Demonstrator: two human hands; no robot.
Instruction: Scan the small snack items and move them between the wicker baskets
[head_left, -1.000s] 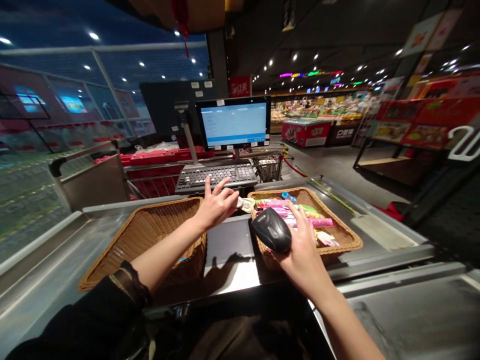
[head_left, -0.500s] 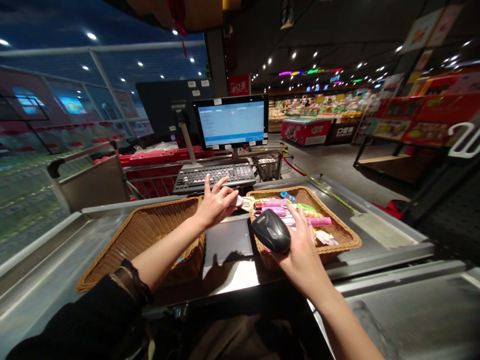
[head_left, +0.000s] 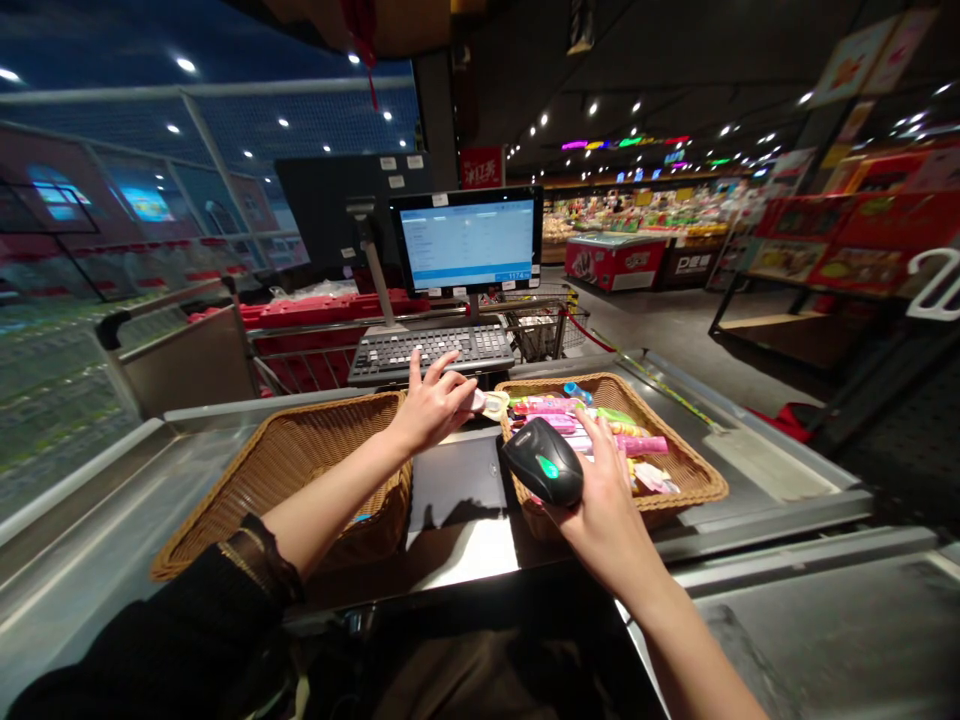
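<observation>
My right hand (head_left: 604, 495) grips a black handheld barcode scanner (head_left: 541, 460), whose top shows a lit green light, pointed toward my left hand. My left hand (head_left: 431, 405) pinches a small pale packet (head_left: 491, 403) between the two wicker baskets, index finger raised. The right basket (head_left: 694, 480) holds several colourful slim packets (head_left: 592, 425). The left basket (head_left: 285, 470) lies under my left forearm; I see only a small blue thing near its inner wall.
A keyboard (head_left: 431, 352) and a lit monitor (head_left: 466, 243) stand behind the baskets. The steel checkout counter (head_left: 757, 470) runs right and left, with a dark scan plate (head_left: 457, 480) in the middle. Red shopping baskets (head_left: 315, 312) and a wire cart (head_left: 536, 335) sit beyond.
A green light has come on atop the scanner. Both hands stay almost where they were.
</observation>
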